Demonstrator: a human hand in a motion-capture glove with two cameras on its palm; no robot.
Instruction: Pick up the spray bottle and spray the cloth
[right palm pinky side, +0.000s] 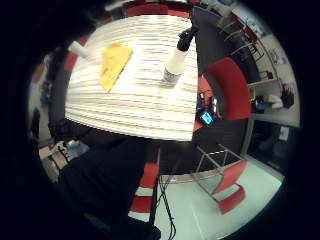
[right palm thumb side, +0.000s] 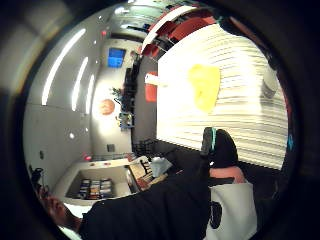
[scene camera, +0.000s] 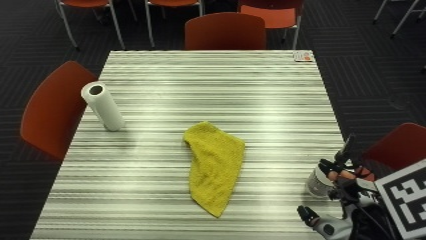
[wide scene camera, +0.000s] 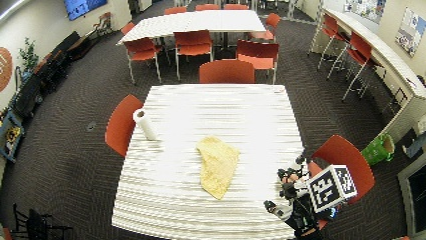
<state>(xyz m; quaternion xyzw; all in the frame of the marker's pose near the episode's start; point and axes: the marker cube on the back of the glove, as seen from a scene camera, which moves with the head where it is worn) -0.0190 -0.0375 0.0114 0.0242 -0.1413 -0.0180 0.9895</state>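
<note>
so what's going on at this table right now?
A person's gloved right hand is at the table's near right corner, right by the spray bottle, which stands upright on the tabletop. Whether the fingers have closed on it can't be told; the bottle has not been lifted. The yellow cloth lies crumpled flat mid-table, apart from the bottle. A paper towel roll stands near the left edge, and a small card sits at the far right corner. No spraying yet.

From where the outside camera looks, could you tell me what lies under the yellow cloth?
The yellow cloth lies flat on the striped table, with only tabletop showing around its edges. Whatever is beneath it is covered and cannot be seen.
</note>
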